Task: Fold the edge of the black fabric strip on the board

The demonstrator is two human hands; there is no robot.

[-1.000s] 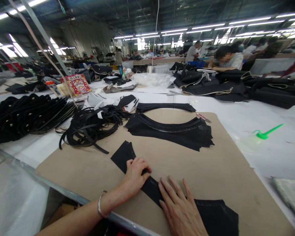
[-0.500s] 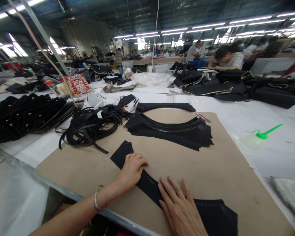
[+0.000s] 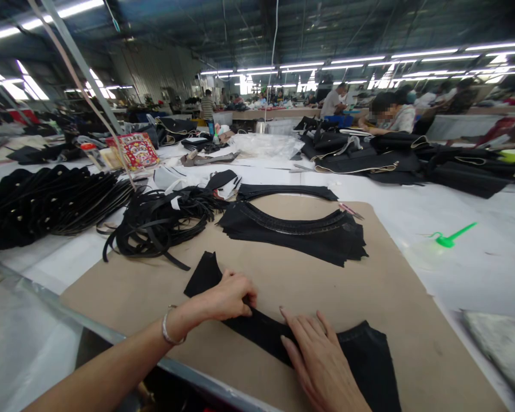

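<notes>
A curved black fabric piece (image 3: 261, 335) lies across the near part of a brown cardboard sheet (image 3: 395, 303). My left hand (image 3: 227, 297), with a bangle on its wrist, has its fingers curled and pinches the upper edge of that piece near its left end. My right hand (image 3: 321, 360) lies flat, fingers stretched out, pressing the same piece down to the right of the left hand. A stack of similar curved black pieces (image 3: 296, 229) rests further back on the cardboard.
A tangle of black straps (image 3: 154, 220) and a big heap of black strips (image 3: 43, 200) lie to the left. A green plastic tool (image 3: 448, 238) sits on the white table at right. Other people work at tables behind. A metal rail (image 3: 47, 294) runs along the near left.
The fabric piece has turned and slid toward me. My left hand moved down and closed on its edge. The right hand stayed flat on it.
</notes>
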